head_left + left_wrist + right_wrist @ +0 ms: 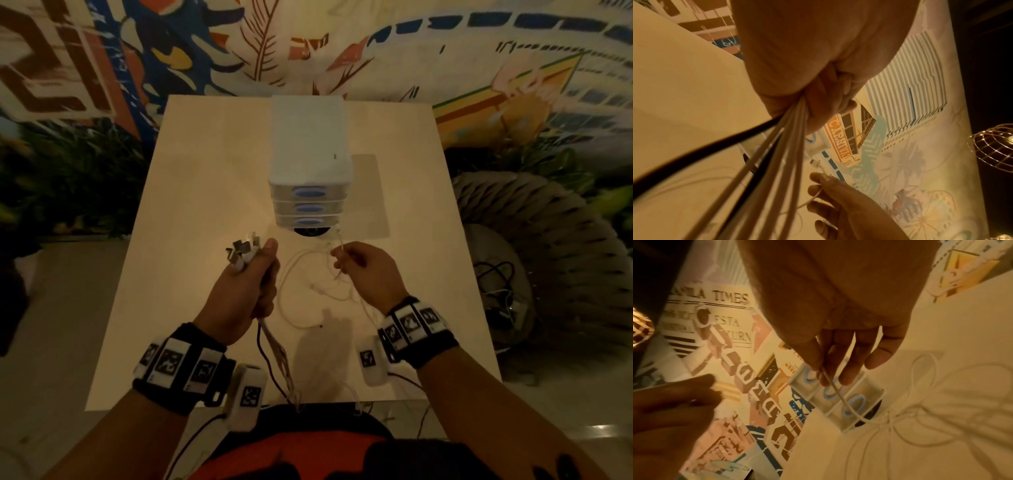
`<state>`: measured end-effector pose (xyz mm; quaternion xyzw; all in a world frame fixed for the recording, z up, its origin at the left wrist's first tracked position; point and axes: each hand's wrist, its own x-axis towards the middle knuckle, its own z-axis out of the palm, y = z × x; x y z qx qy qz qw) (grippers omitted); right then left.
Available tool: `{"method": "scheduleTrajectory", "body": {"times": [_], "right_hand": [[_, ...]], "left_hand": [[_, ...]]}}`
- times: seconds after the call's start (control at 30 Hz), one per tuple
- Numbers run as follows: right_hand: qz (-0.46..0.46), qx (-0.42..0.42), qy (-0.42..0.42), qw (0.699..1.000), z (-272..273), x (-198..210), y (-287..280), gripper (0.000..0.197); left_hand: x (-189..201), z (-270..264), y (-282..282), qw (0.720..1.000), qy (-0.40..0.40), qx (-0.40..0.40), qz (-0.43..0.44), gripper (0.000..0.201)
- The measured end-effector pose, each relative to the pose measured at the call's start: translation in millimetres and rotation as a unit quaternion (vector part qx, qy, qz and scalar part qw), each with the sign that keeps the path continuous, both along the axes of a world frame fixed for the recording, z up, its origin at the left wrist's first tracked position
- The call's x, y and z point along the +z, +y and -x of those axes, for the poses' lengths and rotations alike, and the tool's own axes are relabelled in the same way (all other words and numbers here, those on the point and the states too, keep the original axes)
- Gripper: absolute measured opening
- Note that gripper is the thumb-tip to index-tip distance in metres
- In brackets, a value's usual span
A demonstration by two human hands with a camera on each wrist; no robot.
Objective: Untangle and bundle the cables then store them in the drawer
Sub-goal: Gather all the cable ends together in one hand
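Several cables (247,255) are sitting bunched in the left hand (245,291), whose fingers are curling tightly round them; their plug ends are sticking up past the thumb, and the loose lengths, pale ones and a dark one, are hanging down toward the near edge of the table (191,192). The right hand (368,270) is pinching one thin white cable (337,255) between thumb and fingertips, lifting it above the tabletop. That cable is running down into a loose tangle of white cable (322,291) lying on the table between the two hands, knotted in one spot in the right wrist view. A small white drawer unit (310,171) with three blue-handled drawers is standing just beyond the tangle, all three looking closed.
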<state>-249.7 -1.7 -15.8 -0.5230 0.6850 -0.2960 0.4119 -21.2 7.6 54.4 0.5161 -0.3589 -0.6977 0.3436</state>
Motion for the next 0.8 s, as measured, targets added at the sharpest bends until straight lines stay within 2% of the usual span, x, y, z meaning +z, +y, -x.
{"method": "scheduleTrajectory", "body": {"times": [0.17, 0.27, 0.37, 0.5, 0.67, 0.8], "right_hand": [[0.115, 0.049, 0.004, 0.992, -1.1, 41.8, 39.2, 0.014], [0.181, 0.087, 0.051, 0.978, -0.6, 46.2, 45.9, 0.016], [0.222, 0.103, 0.073, 0.967, 1.1, 39.9, 49.2, 0.019], [0.179, 0.102, 0.070, 0.976, 5.3, 30.1, 49.3, 0.021], [0.105, 0.151, 0.149, 0.972, 18.6, 3.4, 34.8, 0.052], [0.057, 0.176, 0.169, 0.968, 37.9, -13.9, 22.3, 0.051]], "left_hand": [[3.8, 31.5, -4.0, 0.998, -0.043, -0.029, 0.034, 0.044], [8.1, 48.2, -5.9, 0.995, -0.070, -0.051, 0.040, 0.045], [11.3, 57.1, -5.3, 0.992, -0.053, -0.086, 0.081, 0.033], [16.0, 58.8, -4.1, 0.988, -0.061, -0.088, 0.110, 0.030], [27.3, 53.8, -1.2, 0.987, -0.048, -0.047, 0.145, 0.032], [35.2, 39.1, -6.7, 0.978, -0.017, -0.012, 0.210, 0.035]]}}
